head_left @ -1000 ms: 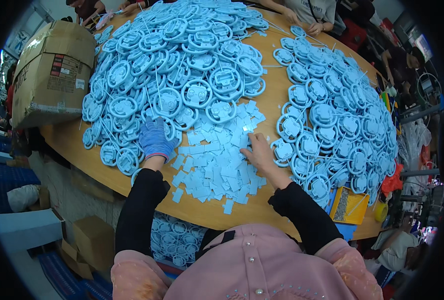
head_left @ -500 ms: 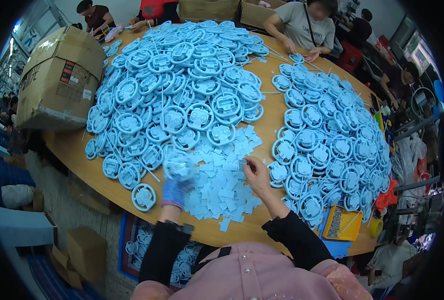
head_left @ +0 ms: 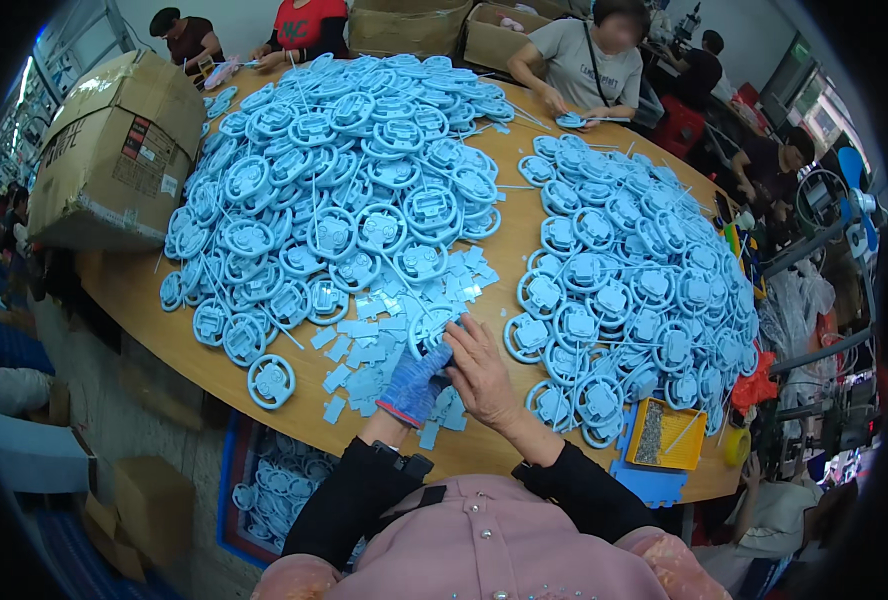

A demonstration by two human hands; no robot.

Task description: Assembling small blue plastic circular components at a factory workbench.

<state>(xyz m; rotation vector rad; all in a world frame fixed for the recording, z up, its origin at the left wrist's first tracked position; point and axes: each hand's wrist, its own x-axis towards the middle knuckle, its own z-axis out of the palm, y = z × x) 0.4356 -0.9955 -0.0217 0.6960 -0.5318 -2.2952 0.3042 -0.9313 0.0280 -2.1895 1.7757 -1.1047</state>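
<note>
In front of me my left hand (head_left: 416, 384), in a blue knitted glove, grips a light blue wheel-shaped plastic part (head_left: 421, 331) by its near side. My bare right hand (head_left: 480, 372) is closed against the right side of that same part, its fingers bent over the edge. Any small plate under those fingertips is hidden. Around and beneath my hands lie many loose, flat light blue rectangular plates (head_left: 366, 352). One more wheel-shaped part (head_left: 271, 382) rests alone near the table's left edge.
A tall heap of similar wheel parts (head_left: 334, 170) rises beyond my hands, and a second heap (head_left: 644, 290) covers the right. At the left edge stands a cardboard box (head_left: 114, 150). A yellow tray (head_left: 686, 440) of small metal pieces sits right. Across the table, a person (head_left: 584, 65) handles a part.
My left hand has brought the wheel part rightward, and my right hand has moved in from the right to meet it. The small plate that was pinched in my right fingers is no longer visible.
</note>
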